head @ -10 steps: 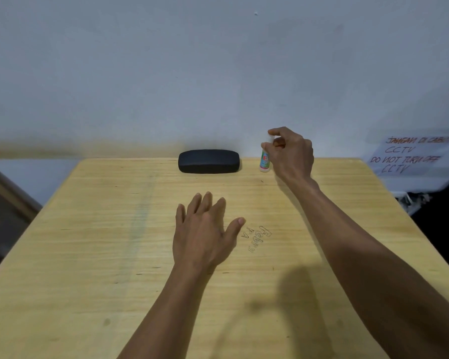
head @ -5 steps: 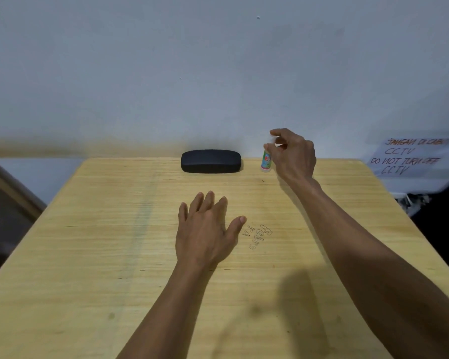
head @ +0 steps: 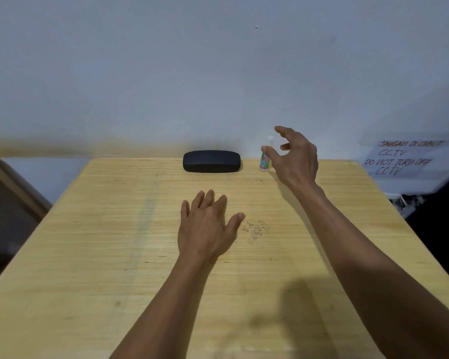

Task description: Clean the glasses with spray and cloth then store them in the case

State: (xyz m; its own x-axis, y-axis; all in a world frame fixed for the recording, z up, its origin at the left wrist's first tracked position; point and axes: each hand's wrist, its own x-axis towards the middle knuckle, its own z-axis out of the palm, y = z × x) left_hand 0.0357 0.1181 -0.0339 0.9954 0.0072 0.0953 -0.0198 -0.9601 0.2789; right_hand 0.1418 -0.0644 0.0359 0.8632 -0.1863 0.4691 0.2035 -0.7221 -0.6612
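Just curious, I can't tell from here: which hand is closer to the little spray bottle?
The right hand, open right beside the spray bottle. The left hand lies flat on the table, well short of it.

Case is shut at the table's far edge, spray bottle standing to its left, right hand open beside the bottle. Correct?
Not quite. In the head view the bottle stands right of the shut case, not left. The right hand is open beside it.
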